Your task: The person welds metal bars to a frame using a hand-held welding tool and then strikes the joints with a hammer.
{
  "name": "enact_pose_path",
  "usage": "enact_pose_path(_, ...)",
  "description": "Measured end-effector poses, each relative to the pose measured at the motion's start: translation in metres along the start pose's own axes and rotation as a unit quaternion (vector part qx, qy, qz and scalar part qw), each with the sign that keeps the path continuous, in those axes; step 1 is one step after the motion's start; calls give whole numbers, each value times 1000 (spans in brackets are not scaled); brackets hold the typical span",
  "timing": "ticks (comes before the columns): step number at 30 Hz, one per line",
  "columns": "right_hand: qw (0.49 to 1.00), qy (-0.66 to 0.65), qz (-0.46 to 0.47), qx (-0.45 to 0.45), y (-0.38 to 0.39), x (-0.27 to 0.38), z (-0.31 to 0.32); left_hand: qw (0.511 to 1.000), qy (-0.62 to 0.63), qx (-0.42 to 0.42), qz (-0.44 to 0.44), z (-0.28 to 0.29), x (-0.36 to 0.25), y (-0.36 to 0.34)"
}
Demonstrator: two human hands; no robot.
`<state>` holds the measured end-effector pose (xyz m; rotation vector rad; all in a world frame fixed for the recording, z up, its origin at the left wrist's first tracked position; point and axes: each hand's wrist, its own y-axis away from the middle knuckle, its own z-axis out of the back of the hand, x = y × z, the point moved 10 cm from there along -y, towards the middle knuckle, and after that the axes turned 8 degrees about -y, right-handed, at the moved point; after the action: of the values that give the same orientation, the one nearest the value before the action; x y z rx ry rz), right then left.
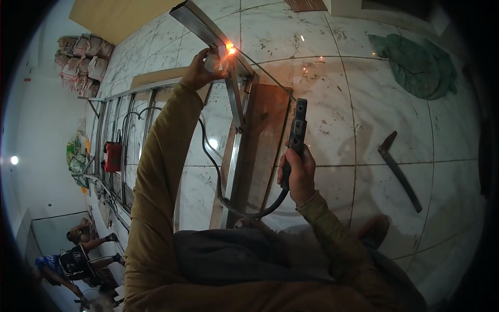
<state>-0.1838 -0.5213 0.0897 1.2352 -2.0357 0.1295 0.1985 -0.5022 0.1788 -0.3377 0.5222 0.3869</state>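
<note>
My right hand (300,174) is wrapped round the handle of a black welding electrode holder (298,127). From its jaw a thin welding rod (265,73) slants up and left to a bright orange arc (230,48) on a square steel tube (200,23). My left hand (200,73) grips the steel beside the arc, its fingertips partly lost in glare. A slanting steel brace (235,99) runs down from the glowing joint toward a long steel bar (234,166). The black welding cable (218,182) loops from the holder's lower end to the left.
A reddish-brown board (267,125) lies beside the bar. On the tiled floor at right are a hammer-like tool (399,177) and a green cloth (416,65). A steel frame (127,119), red machine (112,157) and stacked sacks (83,62) stand left; people (73,262) are lower left.
</note>
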Motion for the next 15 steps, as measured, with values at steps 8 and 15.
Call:
enact_pose_path(8, 1000, 11, 4, 17, 2, 11, -10, 1000, -10, 5, -11, 0, -1, 0)
enact_pose_path(15, 1000, 18, 13, 19, 1, 10, -10, 1000, 19, 20, 5, -3, -3, -1)
